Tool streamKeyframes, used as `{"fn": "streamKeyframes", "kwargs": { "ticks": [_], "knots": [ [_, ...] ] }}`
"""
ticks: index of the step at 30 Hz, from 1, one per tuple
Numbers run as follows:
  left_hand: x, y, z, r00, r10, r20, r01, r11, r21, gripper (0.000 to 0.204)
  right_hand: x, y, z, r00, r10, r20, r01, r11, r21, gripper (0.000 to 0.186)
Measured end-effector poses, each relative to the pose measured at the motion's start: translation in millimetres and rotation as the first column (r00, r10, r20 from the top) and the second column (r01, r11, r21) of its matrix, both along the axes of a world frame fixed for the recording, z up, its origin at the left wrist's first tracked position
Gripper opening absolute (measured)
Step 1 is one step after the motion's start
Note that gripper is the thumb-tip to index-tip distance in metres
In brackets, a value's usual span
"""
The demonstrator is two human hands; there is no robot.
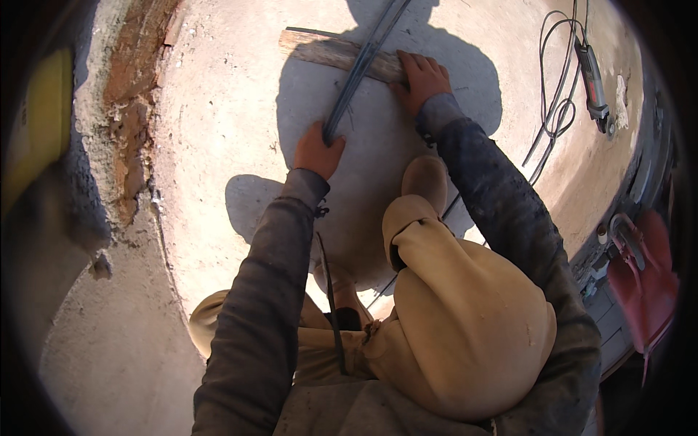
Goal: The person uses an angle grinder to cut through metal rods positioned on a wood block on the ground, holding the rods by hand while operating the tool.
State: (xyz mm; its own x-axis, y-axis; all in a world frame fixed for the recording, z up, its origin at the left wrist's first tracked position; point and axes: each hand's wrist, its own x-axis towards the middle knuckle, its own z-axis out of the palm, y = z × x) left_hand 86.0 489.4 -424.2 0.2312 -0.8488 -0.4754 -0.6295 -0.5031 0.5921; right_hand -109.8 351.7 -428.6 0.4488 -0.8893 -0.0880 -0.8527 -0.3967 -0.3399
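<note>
Left fingers point(314, 135) wrapped round dark bars point(354, 81) crossing wood point(316, 51); right fingers point(406, 61) clasping its right end; wide floor point(518, 80) toward grinder point(592, 83).

Left hand point(318, 151): gripping near end of long, thin, dark metal bars point(360, 69). Bars: crossing over rough, pale-brown wooden block point(320, 49). Right hand point(424, 81): clasping block's right end. Slim grey-and-red power tool point(592, 83): lying at right, looped black cord point(561, 120) trailing beside it. Crumpled red bag-like item point(643, 280): sitting far right. Pale concrete floor point(218, 87): bearing person's shadow.
</note>
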Motion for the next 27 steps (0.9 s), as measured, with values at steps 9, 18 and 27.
{"fn": "streamKeyframes", "kwargs": {
  "ticks": [9, 18, 27],
  "knots": [
    [-2.4, -5.2, 0.1, 0.996, 0.056, -0.067, -0.060, 0.997, -0.052, 0.050, 4.5, -1.6, 1.7, 0.994, 0.016, -0.106, -0.014, 1.000, 0.013, 0.052],
    [7.4, -22.4, -18.7, 0.995, -0.006, -0.101, -0.002, 0.997, -0.082, 0.040, 7.0, 9.0, 1.5, 0.995, 0.086, -0.055, -0.081, 0.993, 0.090, 0.053],
    [5.2, -21.3, -21.0, 0.985, 0.066, -0.157, -0.065, 0.998, 0.015, 0.042, 13.2, 24.9, 6.9, 0.997, 0.059, -0.046, -0.054, 0.992, 0.118, 0.060]
  ]
}}
